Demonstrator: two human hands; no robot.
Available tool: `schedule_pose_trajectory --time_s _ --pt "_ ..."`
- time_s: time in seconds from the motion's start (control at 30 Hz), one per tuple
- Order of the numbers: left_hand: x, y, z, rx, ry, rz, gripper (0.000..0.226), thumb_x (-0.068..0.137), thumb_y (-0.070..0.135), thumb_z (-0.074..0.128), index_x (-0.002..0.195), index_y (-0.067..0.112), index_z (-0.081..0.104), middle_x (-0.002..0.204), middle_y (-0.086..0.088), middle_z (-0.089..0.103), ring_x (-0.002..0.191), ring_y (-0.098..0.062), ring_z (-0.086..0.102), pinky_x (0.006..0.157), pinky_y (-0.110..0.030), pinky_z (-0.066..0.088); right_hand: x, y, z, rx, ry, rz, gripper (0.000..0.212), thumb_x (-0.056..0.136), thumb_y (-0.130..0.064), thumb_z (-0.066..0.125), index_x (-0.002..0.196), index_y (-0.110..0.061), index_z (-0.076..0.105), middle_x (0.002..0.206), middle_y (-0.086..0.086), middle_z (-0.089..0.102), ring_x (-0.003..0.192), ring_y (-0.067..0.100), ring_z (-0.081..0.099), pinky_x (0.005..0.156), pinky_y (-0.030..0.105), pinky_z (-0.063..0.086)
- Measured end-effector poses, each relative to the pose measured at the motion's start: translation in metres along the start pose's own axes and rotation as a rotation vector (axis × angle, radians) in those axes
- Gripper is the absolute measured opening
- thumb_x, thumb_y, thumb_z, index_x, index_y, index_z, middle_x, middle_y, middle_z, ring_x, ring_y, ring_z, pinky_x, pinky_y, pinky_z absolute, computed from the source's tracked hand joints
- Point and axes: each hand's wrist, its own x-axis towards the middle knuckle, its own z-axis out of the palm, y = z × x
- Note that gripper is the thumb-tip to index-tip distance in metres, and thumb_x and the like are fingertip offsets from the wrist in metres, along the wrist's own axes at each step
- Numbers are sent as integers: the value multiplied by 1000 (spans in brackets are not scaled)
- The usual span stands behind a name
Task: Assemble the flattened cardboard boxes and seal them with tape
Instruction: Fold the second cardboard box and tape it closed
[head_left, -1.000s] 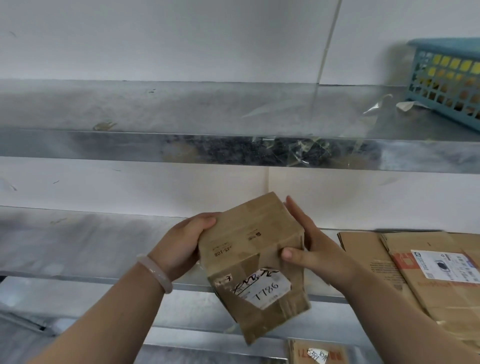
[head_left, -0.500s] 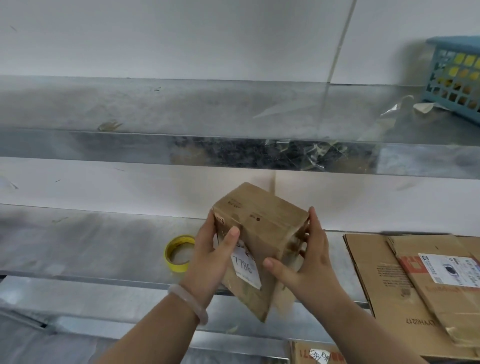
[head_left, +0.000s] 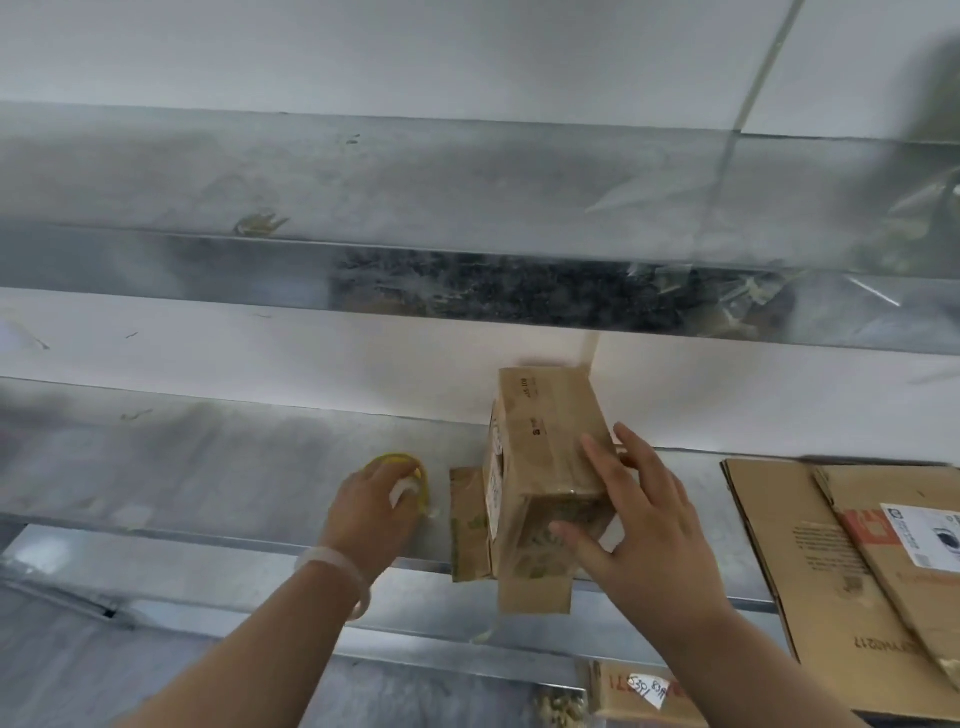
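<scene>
Half a second ago both hands held the box up in the air; now the box (head_left: 545, 457) stands on the shelf (head_left: 234, 478) and the left hand (head_left: 371, 506) has let go of it and reached out to the tape roll (head_left: 402, 475)

Head view: the left hand lies over the yellow roll, fingers curled on its near side, though the blur hides whether they truly grip it. A pale bracelet (head_left: 337, 564) sits on that wrist. The right hand (head_left: 634, 514) rests spread against the box, fingers on its top right edge, thumb reaching across the near open end; it steadies the box rather than clenching it. The box stands just right of the left hand, with the roll near its left side but apart from it. Its near end is open, with one flap (head_left: 535, 587) hanging over the shelf edge and another (head_left: 467, 525) splayed toward the left hand. Right of the right hand, flat cardboard sheets (head_left: 831, 561) lie stacked on the same shelf, well apart from the box
</scene>
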Motion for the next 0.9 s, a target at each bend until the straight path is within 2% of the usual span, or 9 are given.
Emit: schedule_pose_trajectory --time_s 0.07,0.13,0.23,0.33,0.5,0.63,0.77,0.87,0.9 --pt "-9 -31 0 369 -130 25 41 86 30 62 127 31 59 129 7 59 128 -20 45 109 -35 32 -3 -1 -3 -16 11 5 80 78 -78 46 147 -42 28 156 -7 26 136 26 38 105 45 35" --pt "-15 -44 1 503 -175 84 35 80 29 69 115 34 66 119 12 64 129 -19 46 112 -44 25 -5 -5 -5 -28 30 -17 78 79 -73 48 147 -39 30 156 -6 29 137 26 36 107 42 30" --pt "-17 -37 -2 412 -3 215 6 76 25 73 82 26 73 87 7 71 99 -26 65 102 -53 35 -2 -15 -8 -57 49 -62 77 80 -67 48 147 -31 34 155 -1 35 141 25 32 111 42 25" --pt "-18 -10 -17 264 83 295 23 86 33 51 88 21 70 90 4 70 93 -23 66 102 -53 41 7 -28 -15 -55 85 -128 70 86 -59 46 144 -20 45 150 4 43 143 22 30 113 45 26" --pt "-32 49 -52 117 221 579 18 90 33 49 98 21 61 88 3 69 82 -17 64 103 -45 42 28 -61 -28 -4 91 -215 50 92 -51 45 129 -20 62 129 -3 62 129 18 47 108 36 34" --pt "-40 94 -69 141 287 666 24 89 32 52 94 14 67 87 2 70 82 -19 64 102 -44 43 39 -80 -36 69 15 -158 43 90 -48 62 124 -23 66 102 -3 71 99 18 62 87 28 44" --pt "-45 118 -74 183 293 685 27 89 33 49 93 14 68 89 2 70 85 -24 64 99 -43 45 41 -76 -48 135 57 -167 19 89 -35 69 104 -25 75 83 -6 71 76 13 63 71 31 54" --pt "-47 128 -76 266 310 727 27 89 34 49 93 16 70 86 2 70 82 -25 64 94 -40 47 41 -67 -56 169 -20 -82 13 89 -35 66 99 -31 74 88 -13 68 81 4 59 69 8 42" --pt "-48 131 -76 295 312 740 27 88 34 50 93 17 70 84 2 70 80 -25 64 91 -40 48 42 -64 -59 182 -42 -64 10 89 -34 66 94 -31 73 86 -14 67 83 3 57 67 6 40"
